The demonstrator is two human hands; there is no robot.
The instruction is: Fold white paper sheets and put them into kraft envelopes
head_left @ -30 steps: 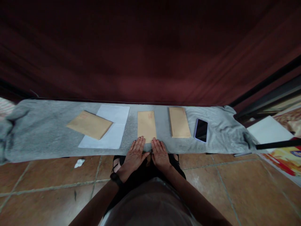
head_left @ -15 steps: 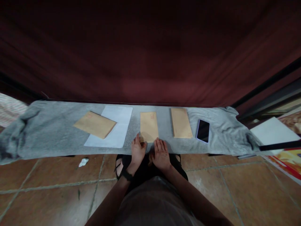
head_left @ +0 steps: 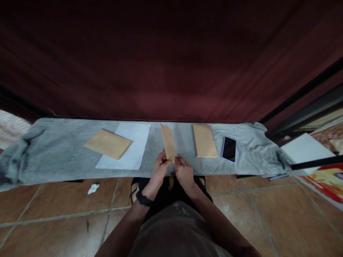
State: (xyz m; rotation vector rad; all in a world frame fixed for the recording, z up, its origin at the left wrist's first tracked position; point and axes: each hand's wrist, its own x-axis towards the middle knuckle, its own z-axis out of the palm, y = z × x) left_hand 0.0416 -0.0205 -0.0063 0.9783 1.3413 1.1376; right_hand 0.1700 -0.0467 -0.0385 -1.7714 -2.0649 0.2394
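A brown paper envelope (head_left: 168,141) is tilted up off the grey cloth, in front of my body. My left hand (head_left: 160,167) pinches its near left corner between thumb and fingers. At the near right corner, my right hand (head_left: 184,170) grips the same envelope with its fingers curled. To the right lies a stack of brown envelopes (head_left: 205,141), apart from both hands. Another brown envelope (head_left: 108,143) rests on the left, partly over white paper sheets (head_left: 138,146).
A grey cloth (head_left: 66,157) covers the narrow table. The phone (head_left: 229,149) lies right of the stack, its screen dark. Behind the table hangs a dark red curtain (head_left: 166,103). A crumpled white tissue (head_left: 93,188) is on the tiled floor.
The middle envelope lay flat with my hands resting at its near edge. Now it is raised and turned partly edge-on, with the fingers of both hands closed on its near corners.
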